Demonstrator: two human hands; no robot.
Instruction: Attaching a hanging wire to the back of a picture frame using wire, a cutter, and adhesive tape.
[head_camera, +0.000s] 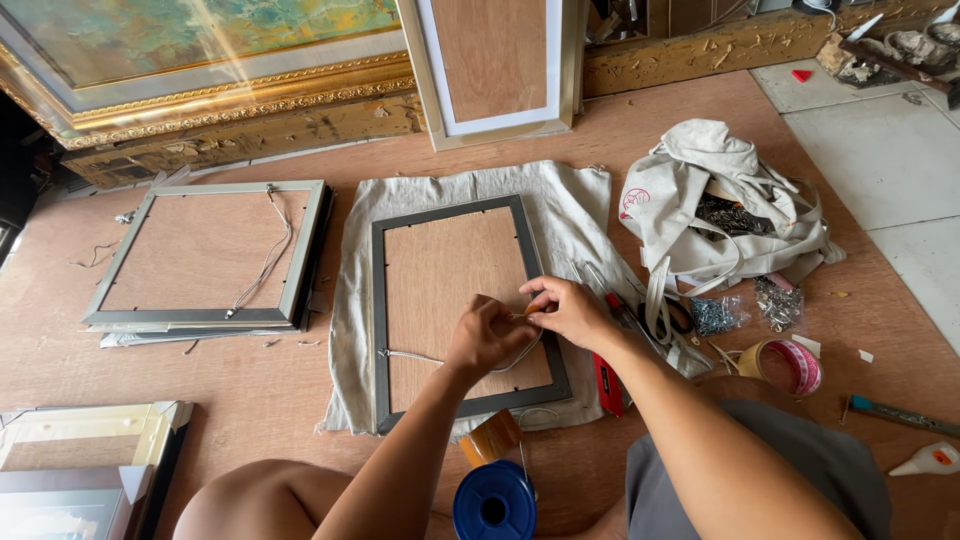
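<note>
My right hand (570, 310) and left hand (487, 335) pinch the wire (415, 357) at the dark frame's (378, 300) three o'clock edge; the wire runs toward nine o'clock, nearer my left.

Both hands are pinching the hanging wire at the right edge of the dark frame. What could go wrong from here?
The wire runs slack from the far rail; a hard pull by the left hand and right hand might drag the dark frame across the cloth. The blue spool by the forearm could be knocked.
</note>
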